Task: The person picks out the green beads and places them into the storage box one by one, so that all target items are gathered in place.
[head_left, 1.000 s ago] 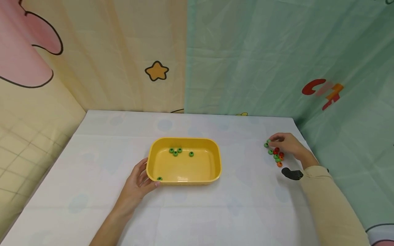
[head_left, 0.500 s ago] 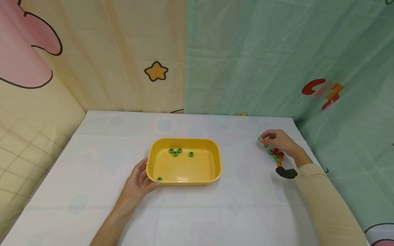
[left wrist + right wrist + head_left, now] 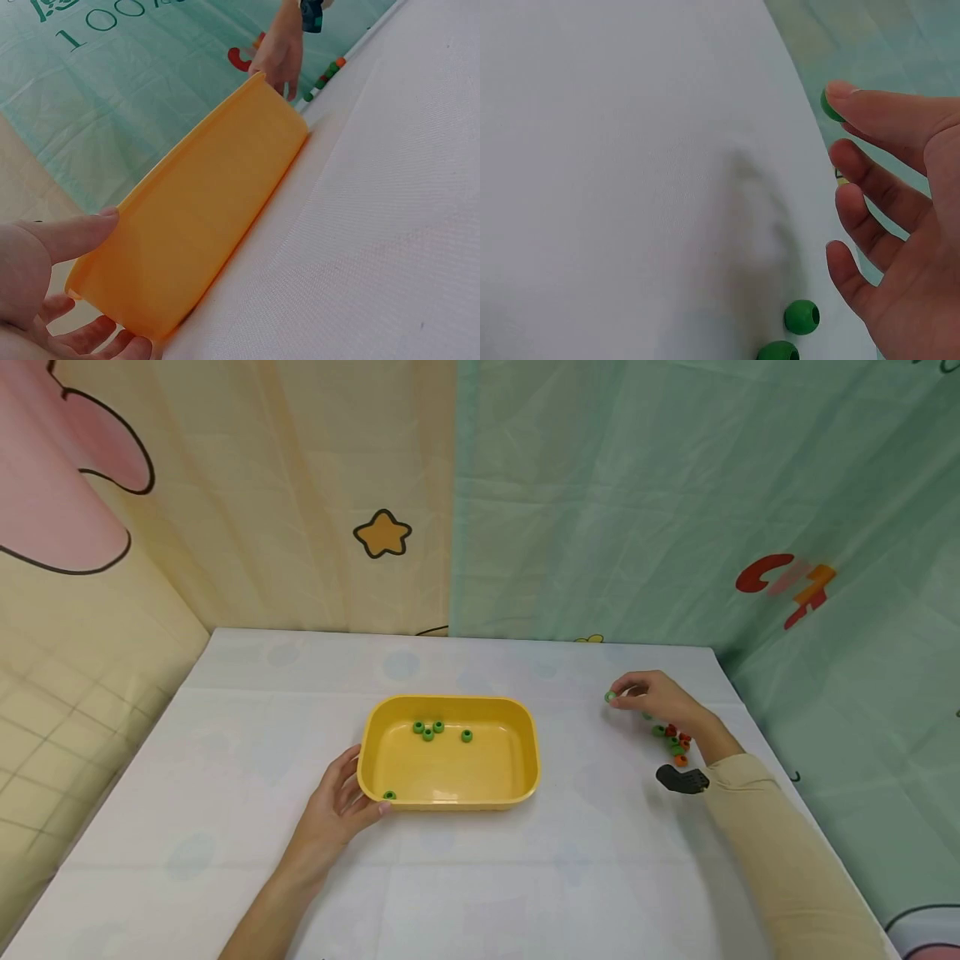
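My right hand (image 3: 662, 700) pinches a small green bead (image 3: 610, 697) between thumb and finger, above the white table. In the right wrist view the thumb covers most of that bead (image 3: 829, 110), and the other fingers are loosely bent. At the left end of a shallow yellow tray (image 3: 457, 777), my left hand (image 3: 333, 802) grips the near corner. Its thumb (image 3: 82, 234) lies over the rim and the fingers curl against the side. Several green beads (image 3: 427, 735) lie inside the tray, one of them (image 3: 389, 795) in the near left corner.
Below the right hand lies a loose group of green, red (image 3: 671, 730) and orange beads (image 3: 681, 761) on the white cloth (image 3: 465, 885). A black wrist camera mount (image 3: 681, 779) sticks out from the right sleeve. Printed curtains (image 3: 600, 510) stand behind the table.
My right hand has lifted the green bead away from the group and moved left with it toward the tray. The left hand and the tray stay where they were.
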The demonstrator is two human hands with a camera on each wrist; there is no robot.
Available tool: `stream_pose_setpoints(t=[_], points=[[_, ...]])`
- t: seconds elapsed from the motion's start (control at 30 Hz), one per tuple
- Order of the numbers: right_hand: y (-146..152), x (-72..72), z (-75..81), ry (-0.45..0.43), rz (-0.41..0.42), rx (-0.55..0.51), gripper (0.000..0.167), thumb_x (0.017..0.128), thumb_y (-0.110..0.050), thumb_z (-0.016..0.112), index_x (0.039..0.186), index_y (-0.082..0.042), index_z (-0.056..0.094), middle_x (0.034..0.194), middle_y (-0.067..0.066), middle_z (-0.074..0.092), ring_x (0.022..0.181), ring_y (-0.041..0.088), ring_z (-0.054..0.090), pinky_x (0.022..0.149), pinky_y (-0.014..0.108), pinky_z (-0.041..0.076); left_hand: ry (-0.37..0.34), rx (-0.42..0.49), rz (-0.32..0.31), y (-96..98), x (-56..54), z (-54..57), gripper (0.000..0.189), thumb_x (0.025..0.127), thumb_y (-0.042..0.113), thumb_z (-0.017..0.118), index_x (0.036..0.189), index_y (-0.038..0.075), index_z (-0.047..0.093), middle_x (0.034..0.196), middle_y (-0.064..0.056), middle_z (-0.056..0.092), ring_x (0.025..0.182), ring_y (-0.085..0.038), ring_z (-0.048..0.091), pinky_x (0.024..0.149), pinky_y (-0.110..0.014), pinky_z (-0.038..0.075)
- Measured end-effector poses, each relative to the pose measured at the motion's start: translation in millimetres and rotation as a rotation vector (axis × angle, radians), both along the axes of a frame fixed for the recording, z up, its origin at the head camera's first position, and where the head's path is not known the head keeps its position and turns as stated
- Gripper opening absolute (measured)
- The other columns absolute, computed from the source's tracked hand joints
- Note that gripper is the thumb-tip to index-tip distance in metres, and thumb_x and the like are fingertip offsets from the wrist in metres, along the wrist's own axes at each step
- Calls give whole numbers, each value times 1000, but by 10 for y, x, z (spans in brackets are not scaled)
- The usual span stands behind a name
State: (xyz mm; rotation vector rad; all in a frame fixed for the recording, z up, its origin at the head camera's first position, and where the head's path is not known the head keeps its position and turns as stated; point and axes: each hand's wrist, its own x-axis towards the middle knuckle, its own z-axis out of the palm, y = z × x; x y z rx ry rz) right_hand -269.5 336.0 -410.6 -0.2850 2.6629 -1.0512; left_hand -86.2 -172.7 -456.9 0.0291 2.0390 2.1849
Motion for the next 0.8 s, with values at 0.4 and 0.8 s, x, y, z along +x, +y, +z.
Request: stream_pose_setpoints(t=[0.4,0.8], points=[[-214,-19,22,28,92,-11,28,95,-24,79,115,-5,73,112,8,67,99,28,59,81,40,50,2,5,-4,3,8,0,91,92,2,78,163,14,22,163,-10,28,148,-34,32,103,-19,47],[-596,-29,138,6,197,-10,22,93,-23,79,110,-10,74,106,3,69,95,27,58,78,37,53,0,-6,2,5,16,22,92,91,4,79,163,13,22,163,-11,28,149,-34,31,103,-18,47]])
